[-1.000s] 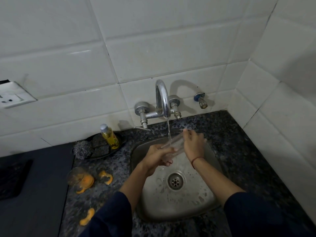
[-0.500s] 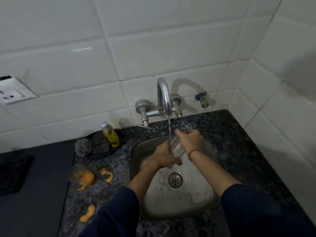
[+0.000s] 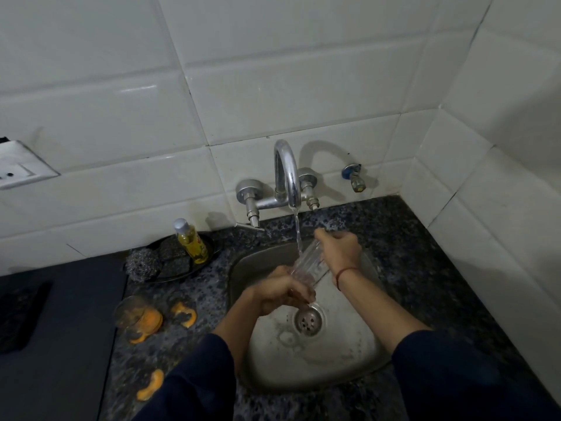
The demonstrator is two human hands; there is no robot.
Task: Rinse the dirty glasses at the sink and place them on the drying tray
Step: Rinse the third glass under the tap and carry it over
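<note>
A clear ribbed glass [image 3: 309,262] is tilted over the steel sink [image 3: 343,354], under the thin stream of water from the chrome tap [image 3: 287,174]. My left hand [image 3: 280,288] grips its lower end near the drain. My right hand [image 3: 341,247] holds its upper end by the rim. A second glass [image 3: 133,312], smeared with orange, stands on the speckled counter to the left of the sink. No drying tray is in view.
Orange peel pieces [image 3: 183,312] lie on the counter [image 3: 425,268] near the dirty glass. A black dish [image 3: 182,259] holds a steel scrubber [image 3: 142,264], sponges and a yellow soap bottle [image 3: 191,240]. White tiled walls close the back and right.
The glass has stayed under the stream while both hands shifted along it and turned it steeper; my left hand moved down toward the drain.
</note>
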